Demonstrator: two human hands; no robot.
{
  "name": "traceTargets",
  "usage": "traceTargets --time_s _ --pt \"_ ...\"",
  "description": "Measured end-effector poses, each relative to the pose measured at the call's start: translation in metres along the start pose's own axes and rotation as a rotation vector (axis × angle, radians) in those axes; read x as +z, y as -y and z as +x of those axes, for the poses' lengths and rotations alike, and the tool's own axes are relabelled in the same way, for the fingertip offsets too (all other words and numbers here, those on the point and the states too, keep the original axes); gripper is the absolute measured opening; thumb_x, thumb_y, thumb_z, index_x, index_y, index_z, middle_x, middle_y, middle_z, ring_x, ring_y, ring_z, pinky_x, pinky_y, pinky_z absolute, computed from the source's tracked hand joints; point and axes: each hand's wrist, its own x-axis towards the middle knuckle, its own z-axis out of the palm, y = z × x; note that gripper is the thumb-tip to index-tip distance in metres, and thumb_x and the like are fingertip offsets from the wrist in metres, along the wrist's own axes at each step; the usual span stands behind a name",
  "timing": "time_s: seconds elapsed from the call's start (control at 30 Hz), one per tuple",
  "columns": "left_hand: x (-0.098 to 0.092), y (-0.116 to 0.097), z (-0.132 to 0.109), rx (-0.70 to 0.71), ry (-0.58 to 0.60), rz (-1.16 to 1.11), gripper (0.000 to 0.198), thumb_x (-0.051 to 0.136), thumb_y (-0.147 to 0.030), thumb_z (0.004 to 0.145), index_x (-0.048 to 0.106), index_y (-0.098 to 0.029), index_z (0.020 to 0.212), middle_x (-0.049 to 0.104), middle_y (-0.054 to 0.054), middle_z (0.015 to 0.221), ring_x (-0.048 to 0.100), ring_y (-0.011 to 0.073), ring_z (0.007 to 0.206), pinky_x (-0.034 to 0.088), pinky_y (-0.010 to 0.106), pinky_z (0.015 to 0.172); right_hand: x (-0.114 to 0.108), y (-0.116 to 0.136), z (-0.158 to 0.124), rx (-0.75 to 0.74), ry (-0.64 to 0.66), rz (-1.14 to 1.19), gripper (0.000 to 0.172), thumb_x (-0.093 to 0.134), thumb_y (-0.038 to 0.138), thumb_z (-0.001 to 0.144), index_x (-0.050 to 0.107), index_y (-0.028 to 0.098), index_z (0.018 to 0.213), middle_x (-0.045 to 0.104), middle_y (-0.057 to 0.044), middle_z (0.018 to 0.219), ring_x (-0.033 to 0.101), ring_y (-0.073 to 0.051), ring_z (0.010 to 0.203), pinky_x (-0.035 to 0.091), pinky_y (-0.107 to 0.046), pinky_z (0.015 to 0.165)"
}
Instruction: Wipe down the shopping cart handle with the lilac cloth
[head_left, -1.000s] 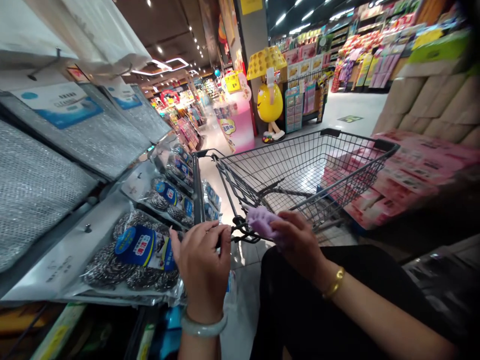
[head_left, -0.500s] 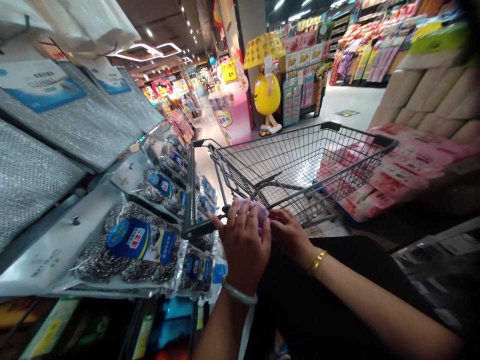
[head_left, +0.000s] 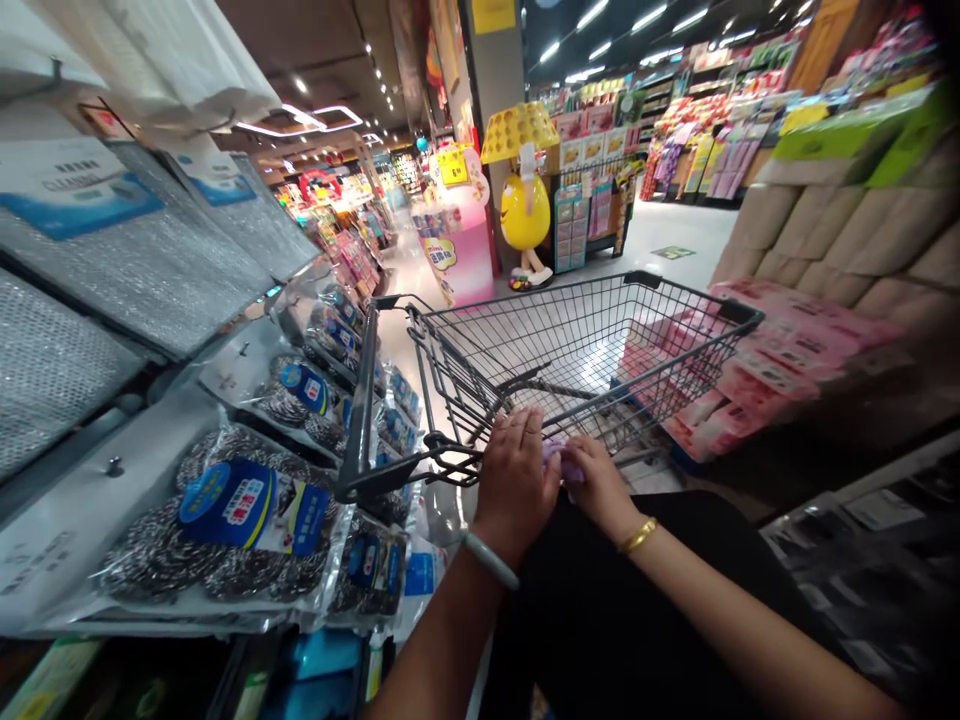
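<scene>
A small crumpled lilac bundle, soft-looking, sits between my two hands above my dark-clothed lap; most of it is covered, and its kind I cannot make out. My left hand, with a pale bangle at the wrist, lies over its left side, fingers close together and bent. On the other side, my right hand, below a gold bracelet, pinches the bundle between thumb and fingers. Just beyond both hands stands a grey wire shopping cart, its handle turned to the left.
Packs of steel scourers hang at the left, below silvery mesh packs. Pink packages are stacked right of the cart. A yellow egg-shaped figure and a pink display stand stand ahead along the aisle.
Both hands have shifted a little right, and the left fingers have drawn together. Less of the lilac bundle shows now. The cart appears slightly lower and farther left in view.
</scene>
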Motion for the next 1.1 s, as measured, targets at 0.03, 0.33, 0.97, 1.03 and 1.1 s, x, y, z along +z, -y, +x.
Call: traceTargets --time_s 0.03,0.33,0.97,1.03,1.1 --pt "0.004 0.0 0.001 -0.013 0.02 0.02 0.059 0.056 -0.032 0.097 0.044 -0.009 0.149 0.057 0.017 0.149 0.048 0.0283 0.142 0.036 0.051 0.122 0.0 -0.004 -0.002 0.018 -0.021 0.01 0.029 0.058 0.008 0.079 0.071 0.022 0.101 0.064 -0.009 0.103 0.061 -0.024 0.098 0.055 -0.042 0.085" --pt "0.011 -0.003 0.01 -0.132 0.165 -0.003 0.053 0.056 -0.035 0.096 0.051 -0.015 0.145 0.066 0.014 0.135 0.057 0.0271 0.128 0.028 0.052 0.12 -0.003 -0.011 0.01 0.083 -0.06 0.013 0.034 0.058 0.005 0.077 0.071 0.022 0.104 0.063 -0.009 0.108 0.06 -0.024 0.103 0.055 -0.043 0.09" --pt "0.003 0.033 0.015 -0.114 0.127 0.08 0.047 0.063 -0.026 0.085 0.061 -0.021 0.131 0.071 0.008 0.123 0.061 0.0261 0.119 0.026 0.047 0.12 -0.001 -0.008 0.031 -0.012 -0.162 -0.001 0.039 0.059 0.004 0.072 0.071 0.023 0.104 0.062 -0.008 0.112 0.058 -0.025 0.108 0.053 -0.044 0.093" --pt "0.003 0.032 0.015 -0.12 0.126 0.086 0.047 0.063 -0.026 0.083 0.061 -0.021 0.131 0.071 0.008 0.123 0.061 0.0269 0.119 0.026 0.047 0.12 0.003 -0.01 0.032 -0.044 -0.152 -0.012 0.04 0.058 0.003 0.072 0.07 0.023 0.104 0.061 -0.008 0.112 0.058 -0.024 0.107 0.053 -0.042 0.093" --pt "0.003 0.031 0.014 -0.115 0.123 0.086 0.048 0.063 -0.025 0.083 0.061 -0.021 0.131 0.07 0.009 0.123 0.061 0.0269 0.119 0.026 0.047 0.12 0.008 -0.019 0.023 -0.012 -0.103 -0.031 0.042 0.056 0.001 0.07 0.07 0.022 0.102 0.062 -0.007 0.107 0.059 -0.022 0.103 0.054 -0.039 0.089"
